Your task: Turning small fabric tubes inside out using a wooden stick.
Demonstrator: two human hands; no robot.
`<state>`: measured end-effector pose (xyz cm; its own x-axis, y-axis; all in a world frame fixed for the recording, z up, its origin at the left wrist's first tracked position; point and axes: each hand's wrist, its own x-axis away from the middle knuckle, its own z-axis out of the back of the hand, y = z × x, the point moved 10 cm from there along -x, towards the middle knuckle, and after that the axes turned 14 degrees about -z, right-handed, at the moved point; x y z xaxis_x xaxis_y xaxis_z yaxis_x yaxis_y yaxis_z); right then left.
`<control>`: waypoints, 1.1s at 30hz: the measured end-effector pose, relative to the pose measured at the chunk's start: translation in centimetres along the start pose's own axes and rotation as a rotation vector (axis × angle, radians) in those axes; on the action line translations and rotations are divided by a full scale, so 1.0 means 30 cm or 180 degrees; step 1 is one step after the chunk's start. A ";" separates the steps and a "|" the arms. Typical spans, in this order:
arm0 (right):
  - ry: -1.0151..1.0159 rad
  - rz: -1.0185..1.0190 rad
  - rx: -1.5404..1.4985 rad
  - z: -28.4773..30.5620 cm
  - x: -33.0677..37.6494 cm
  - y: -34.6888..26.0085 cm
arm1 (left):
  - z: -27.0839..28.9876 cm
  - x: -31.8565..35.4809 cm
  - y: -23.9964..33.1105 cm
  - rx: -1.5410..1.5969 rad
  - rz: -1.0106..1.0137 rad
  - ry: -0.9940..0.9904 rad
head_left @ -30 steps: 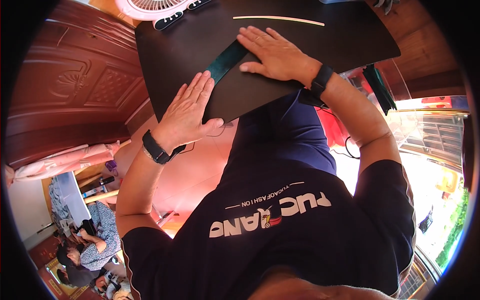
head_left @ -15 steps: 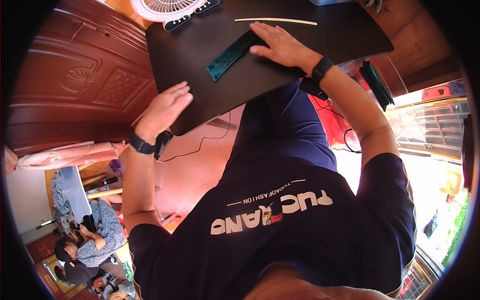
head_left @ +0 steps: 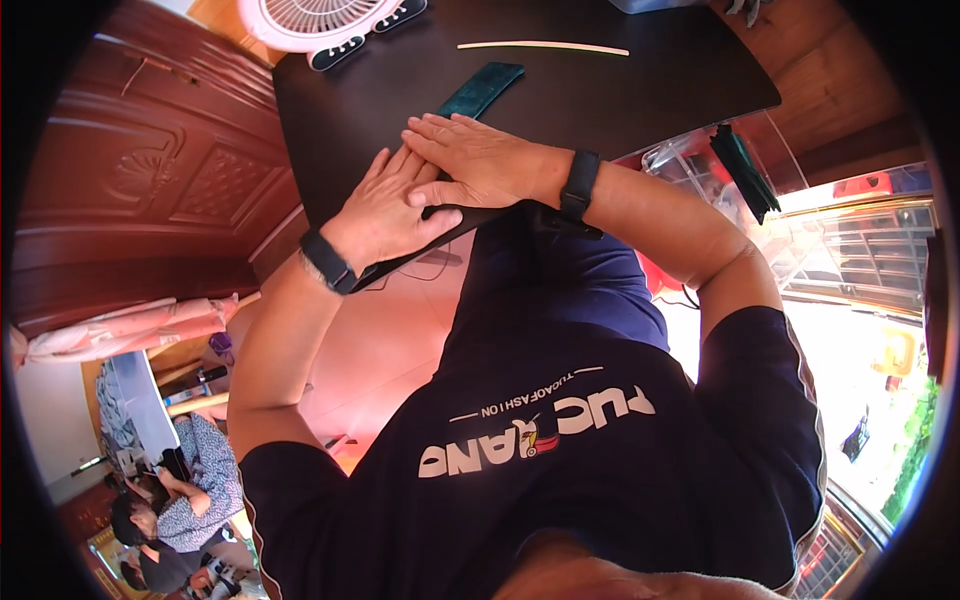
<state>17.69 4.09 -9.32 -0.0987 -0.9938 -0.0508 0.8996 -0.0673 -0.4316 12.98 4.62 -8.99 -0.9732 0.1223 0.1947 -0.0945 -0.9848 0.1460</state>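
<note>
A flat strip of dark green velvety fabric (head_left: 482,90) lies slantwise on the dark table (head_left: 640,110). Its near end is hidden under my hands. My right hand (head_left: 480,160) rests flat with outstretched fingers, overlapping the fingers of my left hand (head_left: 390,205). The left palm faces down near the table's front edge, its thumb apart from the fingers. Neither hand grips anything. Beyond the fabric, a thin pale strip (head_left: 545,47) lies across the table.
A pink-white fan (head_left: 325,20) stands at the far left of the table. To the right, more dark green fabric (head_left: 745,170) hangs at a clear plastic bin (head_left: 685,155). Carved reddish wooden panels (head_left: 170,170) border the left. Another person (head_left: 200,490) sits at the lower left.
My right hand has slid left and toward me along the fabric, uncovering its far end. My left hand has moved right and inward, and the two hands now overlap.
</note>
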 end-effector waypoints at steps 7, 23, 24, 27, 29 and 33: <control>0.0218 -0.0667 0.0940 0.097 0.044 0.277 | -0.002 0.038 -0.005 0.0201 -0.0200 0.0215; 0.1017 -0.1125 0.1067 0.261 -0.075 0.335 | 0.042 0.073 0.045 0.0390 -0.0090 0.0455; 0.0983 -0.1435 0.0625 0.269 -0.079 0.358 | 0.053 0.079 0.058 0.0395 -0.0154 0.0563; 0.0167 -0.1462 0.0477 0.225 -0.086 0.340 | 0.057 0.090 0.093 0.0509 -0.0306 0.0692; 0.0149 -0.1537 0.0424 0.239 -0.042 0.334 | 0.049 0.108 0.064 0.0722 0.0051 0.0690; 0.0126 -0.1771 0.0185 0.265 0.121 0.370 | 0.044 0.119 0.065 0.1017 0.0099 0.0612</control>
<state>30.71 -0.95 -7.13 -0.5800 -0.8031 0.1361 0.7292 -0.5864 -0.3528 9.58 3.32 -6.73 -0.9990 0.0376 0.0225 -0.0238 -0.8956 0.4442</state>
